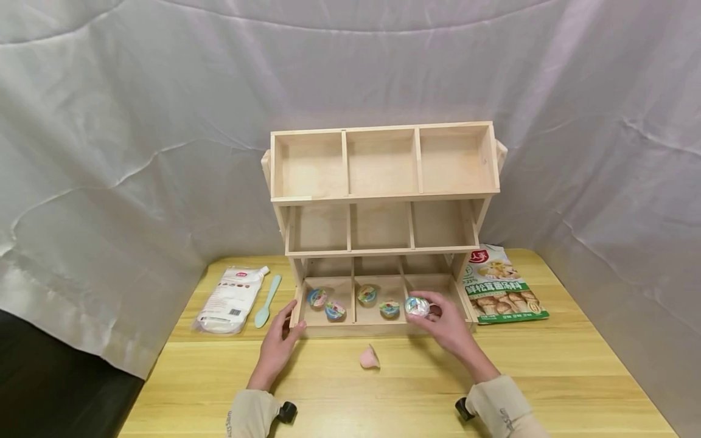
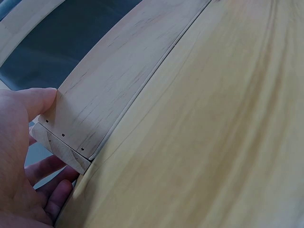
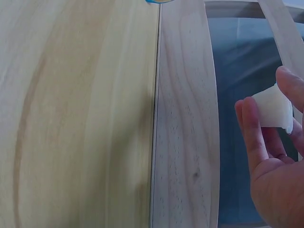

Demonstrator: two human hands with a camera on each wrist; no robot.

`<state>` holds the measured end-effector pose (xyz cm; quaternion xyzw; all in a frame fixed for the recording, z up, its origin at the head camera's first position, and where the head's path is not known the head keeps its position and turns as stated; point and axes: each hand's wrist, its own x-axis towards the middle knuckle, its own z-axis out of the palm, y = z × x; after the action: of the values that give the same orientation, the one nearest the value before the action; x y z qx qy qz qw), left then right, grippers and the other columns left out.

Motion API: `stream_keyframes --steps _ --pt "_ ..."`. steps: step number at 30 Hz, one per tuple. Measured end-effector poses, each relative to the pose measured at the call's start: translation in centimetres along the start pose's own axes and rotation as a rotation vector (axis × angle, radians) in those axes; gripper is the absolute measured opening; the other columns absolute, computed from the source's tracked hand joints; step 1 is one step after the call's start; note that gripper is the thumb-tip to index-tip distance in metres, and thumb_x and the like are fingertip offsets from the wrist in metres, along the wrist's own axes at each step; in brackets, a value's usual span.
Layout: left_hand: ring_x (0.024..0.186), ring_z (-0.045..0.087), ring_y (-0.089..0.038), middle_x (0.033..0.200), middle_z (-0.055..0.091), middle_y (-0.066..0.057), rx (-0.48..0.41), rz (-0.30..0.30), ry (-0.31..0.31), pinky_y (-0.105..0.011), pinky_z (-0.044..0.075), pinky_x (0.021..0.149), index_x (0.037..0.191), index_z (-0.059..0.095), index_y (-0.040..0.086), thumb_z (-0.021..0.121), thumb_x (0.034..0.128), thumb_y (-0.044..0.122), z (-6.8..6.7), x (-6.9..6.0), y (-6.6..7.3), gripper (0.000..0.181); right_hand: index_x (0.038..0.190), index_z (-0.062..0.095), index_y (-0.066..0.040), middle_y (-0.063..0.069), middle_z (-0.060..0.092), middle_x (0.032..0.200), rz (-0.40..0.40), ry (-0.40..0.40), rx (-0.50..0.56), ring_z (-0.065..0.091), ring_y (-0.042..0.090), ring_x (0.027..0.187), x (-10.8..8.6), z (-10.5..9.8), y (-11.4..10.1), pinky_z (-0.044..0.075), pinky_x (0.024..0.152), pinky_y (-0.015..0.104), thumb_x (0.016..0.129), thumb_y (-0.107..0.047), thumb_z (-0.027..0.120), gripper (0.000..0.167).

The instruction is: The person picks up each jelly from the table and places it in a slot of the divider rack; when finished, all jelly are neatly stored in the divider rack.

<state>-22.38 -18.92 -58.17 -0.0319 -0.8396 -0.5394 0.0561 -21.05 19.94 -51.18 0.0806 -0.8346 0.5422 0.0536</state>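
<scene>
A three-tier wooden rack [image 1: 383, 198] with divided compartments stands on the table. My left hand [image 1: 278, 348] holds the front left corner of its bottom tier, the thumb on the front board [image 2: 118, 71] and fingers by the side. My right hand [image 1: 445, 320] pinches a small jelly cup [image 1: 417, 306] over the right bottom compartment; its whitish body [image 3: 273, 108] shows in the right wrist view. Two jelly cups with coloured lids [image 1: 335, 311] lie in the left bottom compartment, and two more [image 1: 389, 309] in the middle one.
A small pale pink cup-shaped thing [image 1: 369, 358] lies on the table [image 1: 339, 389] before the rack. Left of the rack are a white pouch [image 1: 232, 298] and a pale green spoon [image 1: 268, 301]. A green and white food packet [image 1: 501, 286] lies at the right.
</scene>
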Motion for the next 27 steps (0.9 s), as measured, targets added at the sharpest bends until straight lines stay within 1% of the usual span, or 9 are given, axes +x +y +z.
stream_keyframes --steps 5,10,14,16,18,22,27 --pt "0.135 0.055 -0.033 0.155 0.049 -0.015 -0.005 -0.019 -0.008 -0.050 0.046 0.110 0.158 0.043 0.025 0.066 0.1026 0.038 0.0 0.0 -0.1 0.061 0.135 0.065 -0.003 0.022 0.063 0.125 0.001 0.011 0.000 0.068 0.016 0.094 0.1 -0.1 0.2 0.059 0.077 0.019 0.084 -0.011 0.086 0.056" --pt "0.133 0.057 -0.034 0.154 0.049 -0.017 0.002 -0.003 -0.005 -0.048 0.048 0.108 0.158 0.042 0.022 0.065 0.1029 0.036 0.0 0.0 -0.1 0.062 0.135 0.066 -0.003 0.022 0.063 0.127 0.002 0.037 -0.008 0.066 0.012 0.091 0.4 -0.4 0.2 0.058 0.076 0.018 0.085 -0.011 0.085 0.054" --pt "0.133 0.057 -0.034 0.154 0.049 -0.017 -0.007 -0.001 -0.006 -0.048 0.048 0.108 0.158 0.043 0.022 0.065 0.1031 0.035 0.0 0.1 0.0 0.061 0.135 0.067 -0.005 0.021 0.065 0.124 0.003 0.066 -0.043 0.065 0.011 0.090 0.8 -0.7 0.2 0.057 0.075 0.017 0.087 -0.012 0.084 0.051" --pt "0.132 0.058 -0.033 0.154 0.050 -0.016 -0.011 0.001 -0.006 -0.048 0.048 0.107 0.158 0.043 0.022 0.065 0.1032 0.036 -0.1 0.0 0.0 0.061 0.134 0.067 -0.006 0.020 0.066 0.123 0.002 0.080 -0.070 0.066 0.013 0.090 1.2 -0.9 0.2 0.057 0.075 0.017 0.087 -0.012 0.084 0.051" --pt "0.132 0.058 -0.035 0.153 0.050 -0.018 -0.003 -0.006 -0.004 -0.048 0.048 0.107 0.159 0.042 0.019 0.064 0.1039 0.032 0.0 0.0 0.1 0.061 0.134 0.067 -0.005 0.021 0.067 0.121 -0.002 0.094 -0.101 0.067 0.016 0.090 1.6 -1.0 0.3 0.056 0.074 0.017 0.087 -0.013 0.085 0.051" --pt "0.131 0.058 -0.035 0.153 0.050 -0.019 0.005 -0.006 -0.004 -0.047 0.048 0.106 0.159 0.041 0.018 0.064 0.1039 0.031 0.0 0.0 0.2 0.061 0.134 0.067 -0.006 0.022 0.070 0.117 -0.019 0.116 -0.147 0.067 0.022 0.089 2.3 -1.5 0.5 0.056 0.072 0.019 0.086 -0.016 0.085 0.052" --pt "0.131 0.058 -0.032 0.153 0.051 -0.015 0.000 -0.012 -0.006 -0.047 0.048 0.106 0.158 0.043 0.024 0.066 0.1026 0.037 0.0 0.1 -0.1 0.061 0.135 0.068 -0.007 0.020 0.071 0.115 -0.026 0.141 -0.177 0.067 0.024 0.092 3.0 -1.9 1.0 0.055 0.074 0.020 0.088 -0.019 0.084 0.051"
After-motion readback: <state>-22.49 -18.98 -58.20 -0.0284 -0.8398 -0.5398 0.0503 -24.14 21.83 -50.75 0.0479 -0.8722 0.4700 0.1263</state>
